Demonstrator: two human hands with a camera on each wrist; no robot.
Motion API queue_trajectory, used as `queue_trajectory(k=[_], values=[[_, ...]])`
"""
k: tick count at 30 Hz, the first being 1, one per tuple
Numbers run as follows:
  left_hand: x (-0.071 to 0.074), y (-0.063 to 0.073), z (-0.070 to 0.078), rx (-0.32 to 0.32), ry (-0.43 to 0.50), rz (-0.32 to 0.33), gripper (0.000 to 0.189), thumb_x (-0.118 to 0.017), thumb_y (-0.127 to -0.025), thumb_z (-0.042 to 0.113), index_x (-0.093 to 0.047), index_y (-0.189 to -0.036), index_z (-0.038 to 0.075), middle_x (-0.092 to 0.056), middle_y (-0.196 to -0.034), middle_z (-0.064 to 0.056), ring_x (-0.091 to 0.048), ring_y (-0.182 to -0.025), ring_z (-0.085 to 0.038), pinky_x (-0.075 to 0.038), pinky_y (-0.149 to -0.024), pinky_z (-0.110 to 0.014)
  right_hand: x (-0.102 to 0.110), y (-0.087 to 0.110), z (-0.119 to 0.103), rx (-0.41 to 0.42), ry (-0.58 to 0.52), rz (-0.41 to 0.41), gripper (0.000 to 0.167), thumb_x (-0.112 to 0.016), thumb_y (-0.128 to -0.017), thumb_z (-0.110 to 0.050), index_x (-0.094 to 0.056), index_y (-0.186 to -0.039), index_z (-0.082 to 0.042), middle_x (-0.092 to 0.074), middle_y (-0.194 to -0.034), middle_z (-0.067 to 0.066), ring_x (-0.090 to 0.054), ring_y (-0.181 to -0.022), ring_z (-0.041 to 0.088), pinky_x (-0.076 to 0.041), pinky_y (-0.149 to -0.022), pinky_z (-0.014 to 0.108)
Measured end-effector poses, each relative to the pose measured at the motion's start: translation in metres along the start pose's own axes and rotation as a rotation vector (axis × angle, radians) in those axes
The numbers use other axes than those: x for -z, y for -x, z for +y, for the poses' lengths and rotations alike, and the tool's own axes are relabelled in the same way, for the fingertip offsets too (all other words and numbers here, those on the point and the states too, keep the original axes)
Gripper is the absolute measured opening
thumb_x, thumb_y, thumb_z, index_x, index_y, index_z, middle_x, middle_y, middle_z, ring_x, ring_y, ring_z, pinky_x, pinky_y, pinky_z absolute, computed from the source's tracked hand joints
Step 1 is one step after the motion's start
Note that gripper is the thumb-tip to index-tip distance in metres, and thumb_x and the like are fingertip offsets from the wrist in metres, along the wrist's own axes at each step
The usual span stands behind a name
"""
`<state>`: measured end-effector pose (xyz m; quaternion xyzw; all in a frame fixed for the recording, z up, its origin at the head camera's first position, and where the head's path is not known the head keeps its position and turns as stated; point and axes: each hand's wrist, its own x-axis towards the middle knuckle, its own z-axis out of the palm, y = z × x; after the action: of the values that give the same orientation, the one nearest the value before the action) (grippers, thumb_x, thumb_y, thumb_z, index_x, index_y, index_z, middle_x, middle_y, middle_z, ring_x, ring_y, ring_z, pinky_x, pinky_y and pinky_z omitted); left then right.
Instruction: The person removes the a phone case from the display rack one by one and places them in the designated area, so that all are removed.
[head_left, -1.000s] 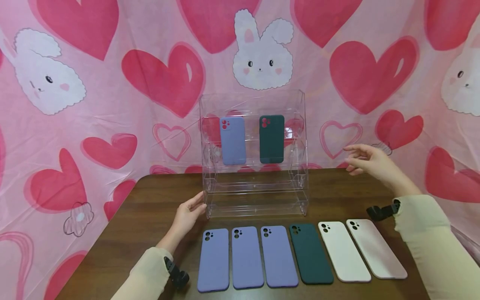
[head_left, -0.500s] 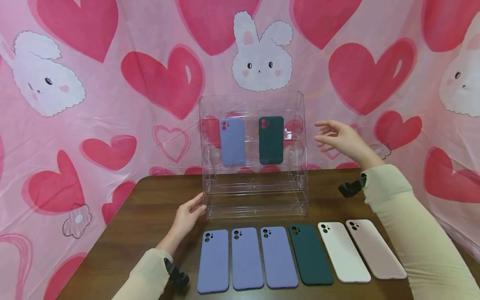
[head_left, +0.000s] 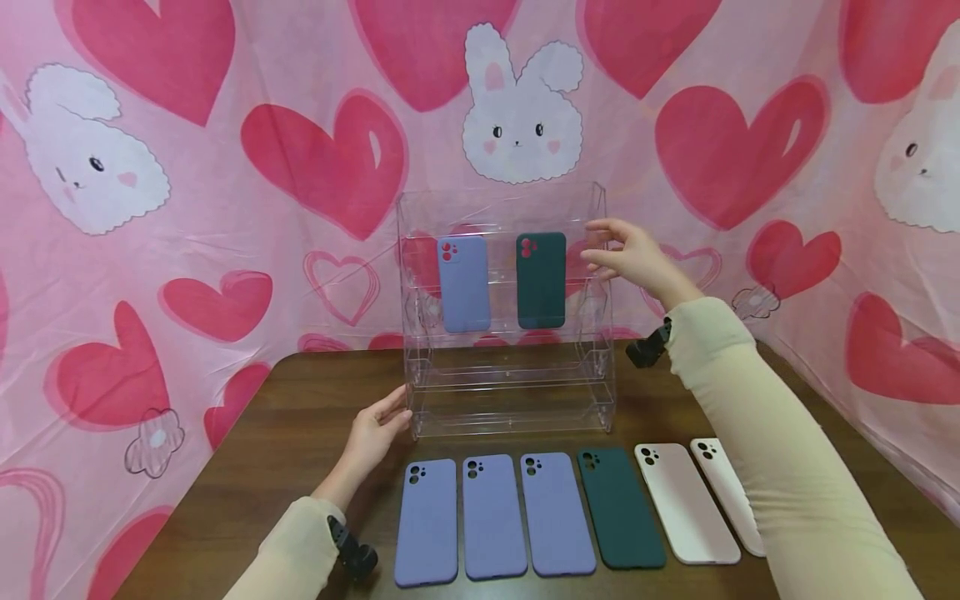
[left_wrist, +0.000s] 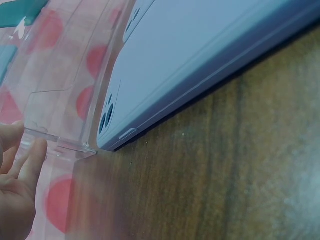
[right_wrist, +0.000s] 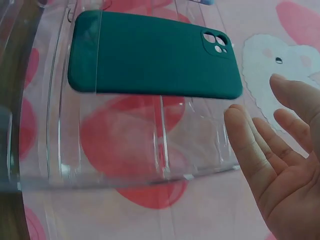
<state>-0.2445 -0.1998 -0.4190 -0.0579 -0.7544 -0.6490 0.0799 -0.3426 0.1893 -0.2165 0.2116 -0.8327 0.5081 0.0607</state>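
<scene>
A clear plastic tiered display stand point(head_left: 510, 421) stands on the table. In one of its upper tiers a light blue-purple phone case point(head_left: 464, 283) and a dark green phone case point(head_left: 541, 281) lean upright, side by side. My left hand point(head_left: 372, 433) touches the stand's lower left side with fairly straight fingers, seen also as the left hand point(left_wrist: 17, 185) in the left wrist view. At the stand's upper right side is my right hand point(head_left: 637, 258), fingers and thumb apart with nothing between them. The right wrist view shows the right hand point(right_wrist: 285, 150) close to the green case's camera end, apart from it.
Along the table's front lies a row: several purple phone cases point(head_left: 495, 517), a green case point(head_left: 622, 508), a white case point(head_left: 686, 504) and a pale case point(head_left: 723, 492) partly behind my right sleeve. A pink heart-and-rabbit cloth point(head_left: 337, 50) hangs behind the wooden table point(head_left: 300, 400).
My right hand has moved left from beside the stand to its upper right side, next to the green case. My left hand and the phone cases have stayed in place.
</scene>
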Motion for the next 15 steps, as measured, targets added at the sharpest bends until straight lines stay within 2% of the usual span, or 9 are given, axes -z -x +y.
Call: queue_trajectory(k=[7, 11, 15], values=[[0.000, 0.000, -0.001, 0.003, 0.005, 0.008, 0.045, -0.056, -0.087, -0.008, -0.048, -0.131, -0.003, -0.049, -0.128, -0.021, -0.050, -0.112, -0.037, -0.052, -0.081, -0.029, -0.015, -0.014, 0.004, 0.016, -0.033, -0.002, 0.059, -0.063, -0.089, -0.016, -0.035, -0.140, -0.008, -0.040, -0.134, 0.019, -0.059, -0.094, 0.035, -0.055, -0.075, 0.037], [-0.001, 0.000, 0.000, -0.002, 0.013, 0.010, 0.045, -0.056, -0.087, -0.008, -0.048, -0.131, -0.004, -0.049, -0.129, -0.021, -0.050, -0.112, -0.036, -0.052, -0.081, -0.029, -0.021, -0.018, 0.006, 0.012, -0.028, -0.007, 0.061, -0.063, -0.089, -0.016, -0.033, -0.142, -0.010, -0.039, -0.137, 0.017, -0.059, -0.095, 0.036, -0.055, -0.074, 0.036], [-0.001, 0.001, 0.000, -0.009, 0.021, 0.011, 0.045, -0.055, -0.087, -0.009, -0.047, -0.130, -0.006, -0.048, -0.129, -0.022, -0.049, -0.113, -0.038, -0.052, -0.081, -0.030, -0.027, -0.020, 0.006, 0.009, -0.020, -0.004, 0.062, -0.062, -0.089, -0.015, -0.031, -0.143, -0.012, -0.039, -0.136, 0.018, -0.059, -0.096, 0.038, -0.055, -0.076, 0.040]])
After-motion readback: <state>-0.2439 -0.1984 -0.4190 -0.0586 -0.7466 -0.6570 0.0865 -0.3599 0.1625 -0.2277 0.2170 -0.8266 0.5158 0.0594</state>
